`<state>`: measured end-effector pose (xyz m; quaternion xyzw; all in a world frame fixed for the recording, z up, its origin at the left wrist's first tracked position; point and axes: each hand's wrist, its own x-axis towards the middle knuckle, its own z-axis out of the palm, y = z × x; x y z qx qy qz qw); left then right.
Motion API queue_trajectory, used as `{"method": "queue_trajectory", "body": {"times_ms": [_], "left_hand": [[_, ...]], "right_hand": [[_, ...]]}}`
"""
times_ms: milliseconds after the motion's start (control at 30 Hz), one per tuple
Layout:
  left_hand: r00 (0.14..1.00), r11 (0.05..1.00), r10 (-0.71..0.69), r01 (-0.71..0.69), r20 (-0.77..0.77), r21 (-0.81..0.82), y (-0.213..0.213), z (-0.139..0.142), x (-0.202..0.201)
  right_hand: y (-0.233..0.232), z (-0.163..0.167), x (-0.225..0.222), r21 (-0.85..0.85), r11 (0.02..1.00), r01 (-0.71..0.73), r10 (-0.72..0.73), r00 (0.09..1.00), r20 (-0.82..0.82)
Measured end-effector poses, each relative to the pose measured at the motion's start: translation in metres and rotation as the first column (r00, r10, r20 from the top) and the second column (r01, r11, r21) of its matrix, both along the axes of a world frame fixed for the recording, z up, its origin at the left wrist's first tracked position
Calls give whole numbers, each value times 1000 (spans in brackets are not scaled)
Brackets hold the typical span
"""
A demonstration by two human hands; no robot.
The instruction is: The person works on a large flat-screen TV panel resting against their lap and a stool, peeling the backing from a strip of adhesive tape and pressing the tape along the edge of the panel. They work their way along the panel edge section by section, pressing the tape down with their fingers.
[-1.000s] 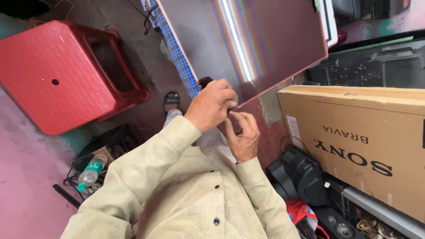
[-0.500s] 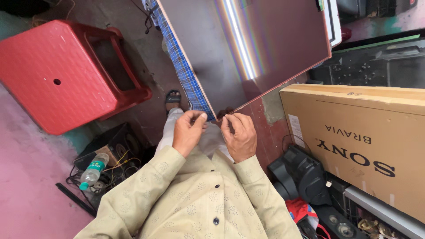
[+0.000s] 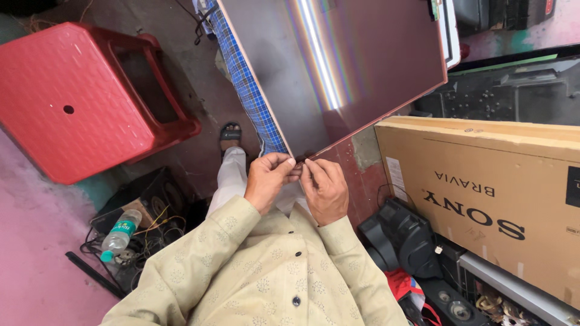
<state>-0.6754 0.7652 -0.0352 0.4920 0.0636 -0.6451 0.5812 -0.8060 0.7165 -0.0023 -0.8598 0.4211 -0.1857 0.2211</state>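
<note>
One large flat panel (image 3: 362, 72) with a glossy dark face lies tilted in front of me, resting on one blue checked cloth (image 3: 244, 84) that shows along its left edge. To the left stands one red plastic stool (image 3: 78, 102); to the right lies one long cardboard box (image 3: 483, 181). Near left on the floor I count one clear bottle with a green label (image 3: 121, 233) among tangled wires, and near right a black speaker-like unit (image 3: 402, 238).

Both my arms are bent in close to my chest, sleeves pale beige. My left hand (image 3: 269, 181) and right hand (image 3: 326, 190) meet at the panel's near corner, fingertips pinched narrow together on its edge; whether they hold anything small there I cannot tell. The panel stretches away from my hands, far and to the right.
</note>
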Motion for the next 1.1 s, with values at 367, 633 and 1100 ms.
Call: {"method": "queue_trajectory", "body": {"times_ms": [367, 633, 1100], "left_hand": [[996, 999, -34, 32, 80, 26, 2, -3, 3], [619, 987, -158, 122, 769, 104, 10, 10, 8], [-161, 731, -13, 672, 987, 119, -28, 9, 2]], "right_hand": [[-2, -6, 11, -90, 996, -2, -12, 988, -156], [-1, -15, 7, -10, 991, 130, -130, 989, -75], [-10, -11, -13, 371, 889, 270, -325, 941, 96]]}}
